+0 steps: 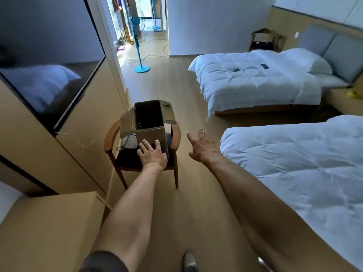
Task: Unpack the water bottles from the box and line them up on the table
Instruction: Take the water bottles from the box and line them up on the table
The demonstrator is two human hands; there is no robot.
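Cardboard box [152,122]: stood on the dark seat of a wooden armchair [175,138], flaps open and turned outward, interior dark; whether any bottles lay inside could not be told. Telephone [129,142]: grey, with keypad, lay on the same seat just left of the box, partly under a hanging flap. Left hand [152,154]: reached forward with fingers straight and spread, fingertips pressed flat against the near face of the box, gripping nothing. Right hand [203,147]: held in the air to the right of the chair, fingers spread wide, touching nothing and apart from the box. Near bed [304,173]: white quilt, at right, alongside the right forearm. Far bed [255,79]: white quilt and pillow, against a grey headboard, with two small dark items lying on the cover. Television [49,75]: dark screen on the left wall, reflecting a bed. Wooden cabinet top [51,228]: at lower left, near the left forearm. Blue standing fan [138,44]: stood on the floor by the doorway beyond the chair. Second chair [264,39]: in the far corner behind the far bed. Shoe [189,261]: visible at the bottom edge on the floor.
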